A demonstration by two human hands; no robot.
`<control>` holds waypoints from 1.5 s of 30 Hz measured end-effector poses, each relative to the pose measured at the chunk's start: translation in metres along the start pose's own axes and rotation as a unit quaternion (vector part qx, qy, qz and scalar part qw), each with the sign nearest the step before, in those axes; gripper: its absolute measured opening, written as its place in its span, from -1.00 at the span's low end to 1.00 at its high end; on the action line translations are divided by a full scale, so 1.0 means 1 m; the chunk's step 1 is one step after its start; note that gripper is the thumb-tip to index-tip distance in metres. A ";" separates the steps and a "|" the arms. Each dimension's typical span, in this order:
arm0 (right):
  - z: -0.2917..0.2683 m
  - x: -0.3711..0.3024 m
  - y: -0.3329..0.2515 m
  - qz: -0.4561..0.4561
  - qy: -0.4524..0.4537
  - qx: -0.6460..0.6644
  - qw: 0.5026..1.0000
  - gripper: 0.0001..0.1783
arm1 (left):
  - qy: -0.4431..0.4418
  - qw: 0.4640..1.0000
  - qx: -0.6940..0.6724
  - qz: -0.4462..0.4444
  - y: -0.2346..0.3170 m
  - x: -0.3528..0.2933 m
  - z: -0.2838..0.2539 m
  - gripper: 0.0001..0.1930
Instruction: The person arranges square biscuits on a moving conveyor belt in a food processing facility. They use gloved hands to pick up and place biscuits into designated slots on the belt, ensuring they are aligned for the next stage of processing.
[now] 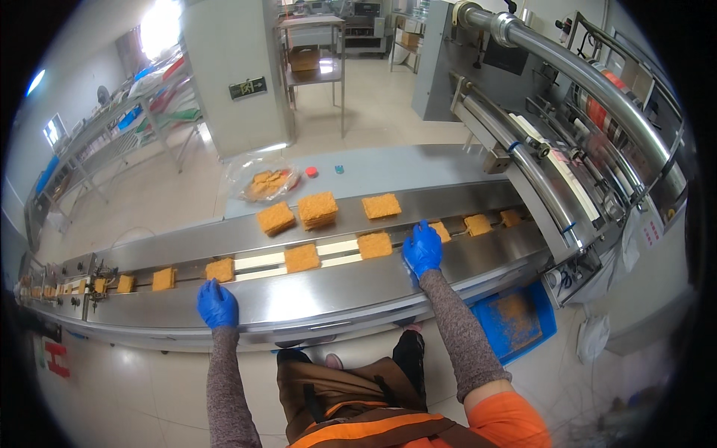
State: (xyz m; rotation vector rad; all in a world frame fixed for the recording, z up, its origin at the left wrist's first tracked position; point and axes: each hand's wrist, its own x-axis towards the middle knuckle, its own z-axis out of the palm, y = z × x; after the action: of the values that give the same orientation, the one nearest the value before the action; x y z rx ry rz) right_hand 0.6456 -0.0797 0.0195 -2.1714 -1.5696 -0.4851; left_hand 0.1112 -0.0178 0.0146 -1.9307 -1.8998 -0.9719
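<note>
A row of square orange-brown crumbly slabs, like noodle cakes or biscuits, lies along the conveyor channel point(340, 254). My left hand point(217, 305), in a blue glove, rests on the metal ledge, its fingertips by the near edge of one slab point(220, 269). The fingers are loosely bent, and nothing shows in them. My right hand point(423, 249), also gloved in blue, is over the channel between a slab on its left point(374, 245) and a partly covered slab on its right point(441, 233). Its fingers are bent and slightly apart; whether they touch the covered slab is unclear.
Behind the channel stand two stacks of slabs point(275, 218) point(317, 210) and a smaller pile point(382, 206). A clear bag of pieces point(267, 181) and a red cap point(311, 172) lie farther back. Machine rollers point(538, 179) rise at right; a blue tray point(515, 321) sits below.
</note>
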 end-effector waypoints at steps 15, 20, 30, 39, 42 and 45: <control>0.004 0.003 0.002 0.146 -0.116 0.026 0.982 -0.27 | 0.019 0.999 0.027 0.004 -0.013 -0.003 0.011 -0.74; 0.018 0.003 0.010 0.184 -0.100 -0.059 0.976 -0.15 | -0.004 1.000 0.009 -0.002 -0.005 -0.001 0.007 -0.75; 0.007 0.003 0.008 0.087 -0.086 -0.018 0.992 -0.52 | -0.011 1.000 0.021 -0.010 -0.005 -0.001 0.002 -0.75; 0.024 0.004 0.015 0.165 -0.088 0.005 0.982 -0.46 | -0.021 0.999 0.022 -0.021 -0.005 0.000 0.005 -0.74; 0.029 0.006 0.022 0.171 -0.076 -0.028 0.982 -0.43 | -0.015 1.000 0.011 -0.019 -0.004 -0.001 0.005 -0.73; 0.016 0.011 0.020 0.198 -0.105 -0.002 0.974 -0.39 | -0.014 1.000 0.008 -0.022 -0.005 -0.002 0.004 -0.73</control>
State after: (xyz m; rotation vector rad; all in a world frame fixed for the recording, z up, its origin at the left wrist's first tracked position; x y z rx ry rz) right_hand 0.6691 -0.0681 0.0089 -2.5223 -1.1787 -0.1354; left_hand 0.1082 -0.0159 0.0090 -1.9121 -1.9672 -0.9428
